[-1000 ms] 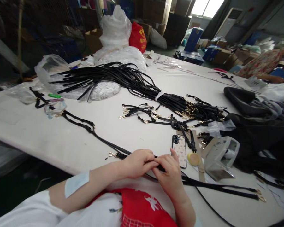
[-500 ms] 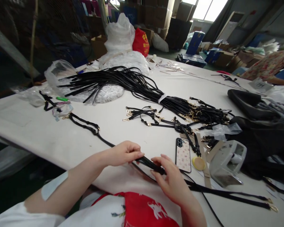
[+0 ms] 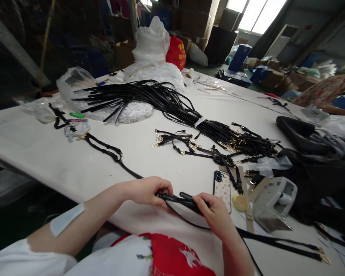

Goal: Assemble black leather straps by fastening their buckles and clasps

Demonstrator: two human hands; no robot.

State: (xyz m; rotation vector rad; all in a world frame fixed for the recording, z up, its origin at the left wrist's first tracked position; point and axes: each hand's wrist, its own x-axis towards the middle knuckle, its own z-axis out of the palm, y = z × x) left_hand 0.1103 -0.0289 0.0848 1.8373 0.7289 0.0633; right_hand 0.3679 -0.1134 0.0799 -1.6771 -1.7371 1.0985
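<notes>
Low over the table's near edge, a black strap [image 3: 179,199] runs between my two hands. My left hand [image 3: 151,191] is closed round it, fingers curled under. My right hand [image 3: 214,212] pinches overlapping layers of the strap, and a rounded strap end sticks out beside its fingertips. Leftward the strap continues to a buckled double section [image 3: 103,149] with a gold clasp [image 3: 81,138]. Past my right hand, strap lengths lie on the table and end in gold clasps [image 3: 324,258]. A patterned phone [image 3: 222,190] lies just beyond my right hand.
A tied bundle of black straps [image 3: 172,103] spans the table [image 3: 138,153], with loose clasped straps [image 3: 172,140] before it. To the right are a yellow disc [image 3: 240,202], a white dispenser [image 3: 276,207] and a black bag [image 3: 313,180]. A person's patterned sleeve [image 3: 319,90] shows far right.
My right hand has turned and closed more tightly on the strap layers. My left hand has curled round the strap, and a rounded strap end now shows between them. The view has shifted slightly.
</notes>
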